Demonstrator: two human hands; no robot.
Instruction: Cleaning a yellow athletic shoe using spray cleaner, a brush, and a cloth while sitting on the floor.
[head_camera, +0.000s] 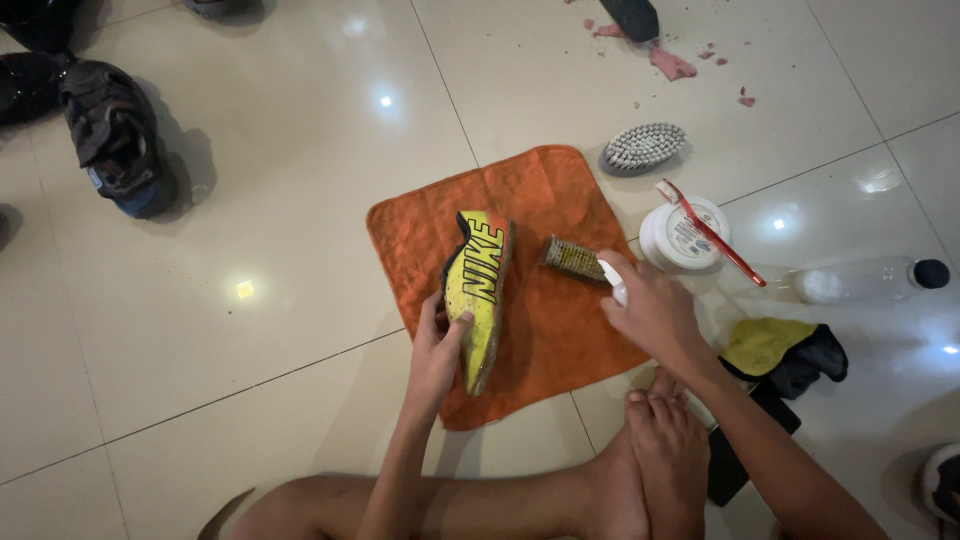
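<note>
The yellow shoe lies on its side on the orange cloth, toe toward me, heel toward the far edge of the cloth. The cloth is spread flat on the tiled floor.

My left hand holds the shoe at its near end. The thumb lies on the yellow side facing up; the other fingers curl round the left edge and are partly hidden behind the shoe. The grip is closed on the shoe.

My right hand is to the right of the shoe, apart from it, over the right edge of the cloth. Its fingers are closed around a small white object, which shows only at its top; I cannot tell what kind of object it is.

A small brush with a brown bristle block lies on the cloth between the shoe and my right hand, just beside the fingertips.

Farther right, off the cloth:
- a white round tub with a red toothbrush resting across its lid;
- an oval scrubbing brush, bristles up, beyond the far right corner of the cloth;
- a clear plastic bottle with a dark cap, lying on its side;
- a yellow rag on a dark cloth.

A dark shoe stands at the far left, well apart.
</note>
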